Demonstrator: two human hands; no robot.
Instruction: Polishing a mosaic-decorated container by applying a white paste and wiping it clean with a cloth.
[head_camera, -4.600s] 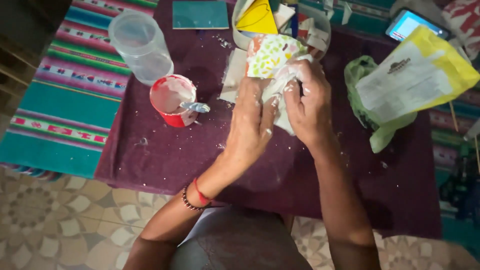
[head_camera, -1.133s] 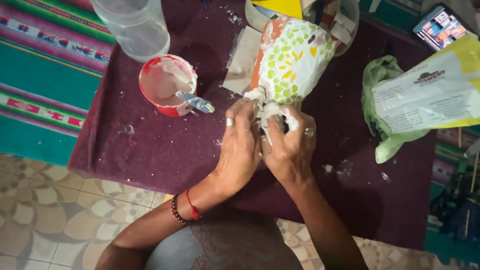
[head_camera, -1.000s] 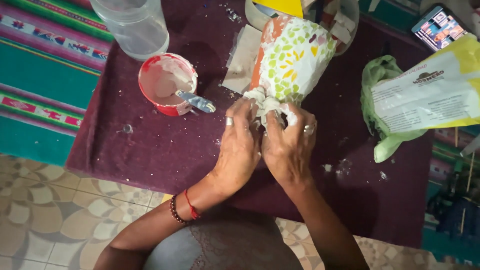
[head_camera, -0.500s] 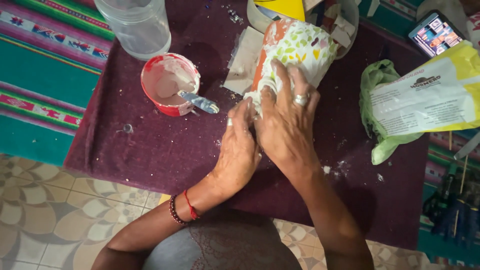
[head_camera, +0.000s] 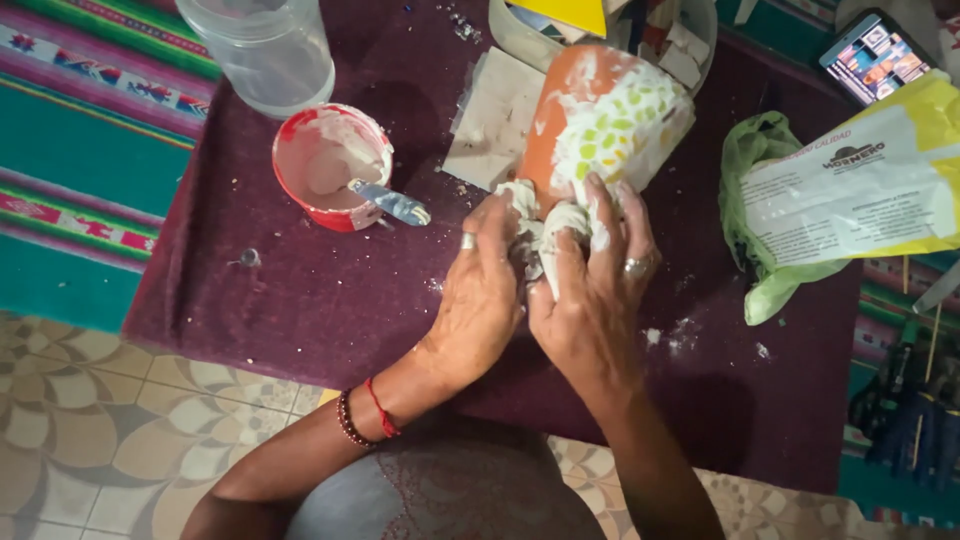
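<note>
At the far left a clear plastic jar (head_camera: 262, 52) stands on the dark purple cloth (head_camera: 300, 300), and just beside it sits a red cup (head_camera: 325, 165) smeared white inside, with a small metal spatula (head_camera: 390, 202) resting in it. Moving right, the left hand (head_camera: 487, 290), curled and partly closed, presses its fingertips against a wad of white cloth (head_camera: 545, 225) at the near rim of the pot; its palm is hidden, so how much of the wad it clasps cannot be told. The right hand (head_camera: 590, 300) lies just beside it, fingers bent over the same wad and touching the pot's edge. To wipe well here, it seems best to keep the cloth bunched tight, rub in short strokes along the tile joints, and steady the pot with one hand so it does not roll. The terracotta pot (head_camera: 600, 125) lies on its side at the middle of the cloth, mouth end toward the person, its orange wall partly covered in a mosaic of small green, yellow and white pieces hazed with pale grout. Behind it lie loose square tiles (head_camera: 495, 120). Farther right are a green plastic bag (head_camera: 760, 190), a yellow-and-white paper sack (head_camera: 870, 185) and a phone (head_camera: 872, 58).
</note>
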